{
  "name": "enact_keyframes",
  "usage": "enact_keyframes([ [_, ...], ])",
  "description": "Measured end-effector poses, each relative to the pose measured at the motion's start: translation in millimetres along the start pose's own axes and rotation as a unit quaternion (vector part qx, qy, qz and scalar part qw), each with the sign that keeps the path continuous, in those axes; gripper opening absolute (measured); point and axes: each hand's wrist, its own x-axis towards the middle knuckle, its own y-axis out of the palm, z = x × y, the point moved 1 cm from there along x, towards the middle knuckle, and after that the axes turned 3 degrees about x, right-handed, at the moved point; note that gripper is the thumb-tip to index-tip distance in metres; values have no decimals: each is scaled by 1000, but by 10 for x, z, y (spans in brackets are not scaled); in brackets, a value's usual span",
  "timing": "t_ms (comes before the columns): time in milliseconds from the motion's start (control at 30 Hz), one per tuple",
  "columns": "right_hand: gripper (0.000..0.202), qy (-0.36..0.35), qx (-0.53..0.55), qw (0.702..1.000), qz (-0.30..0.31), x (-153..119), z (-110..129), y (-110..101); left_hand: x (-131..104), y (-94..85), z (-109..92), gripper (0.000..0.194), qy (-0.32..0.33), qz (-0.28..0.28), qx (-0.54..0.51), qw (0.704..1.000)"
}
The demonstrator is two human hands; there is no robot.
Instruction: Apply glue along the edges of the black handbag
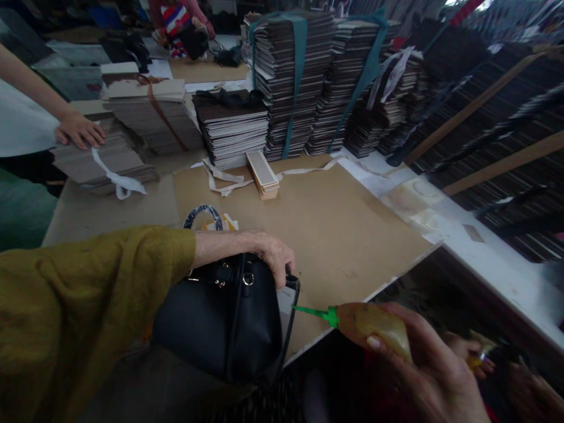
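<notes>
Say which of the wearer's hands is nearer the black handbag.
Left. The left hand is at the upper right end of the black handbag; the right hand, apart from it, holds a squeeze bottle.

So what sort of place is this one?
Probably a workshop or factory floor handling bags: a black handbag sits by the wearer, the right hand holds a green-tipped squeeze bottle, and tied stacks of dark sheets stand behind.

1 head-worn camera looks forward and down across the bench (348,235), the right hand (434,367) close at lower right, stacked boards (277,76) farther off at upper centre
</notes>
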Motion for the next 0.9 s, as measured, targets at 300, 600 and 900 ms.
enact_keyframes([
  [300, 34, 51, -1, 998, -25, 32, 50, 10, -33, 12, -89, 40, -18, -14, 13, 1000],
  [600, 35, 48, -25, 998, 15, -52, -29, 9, -48, 35, -118, 45, -48, -38, 28, 998],
  [900, 35, 61, -1, 997, 39, -140, -20, 31, -40, 58, -150, 39, -42, -24, 25, 999],
])
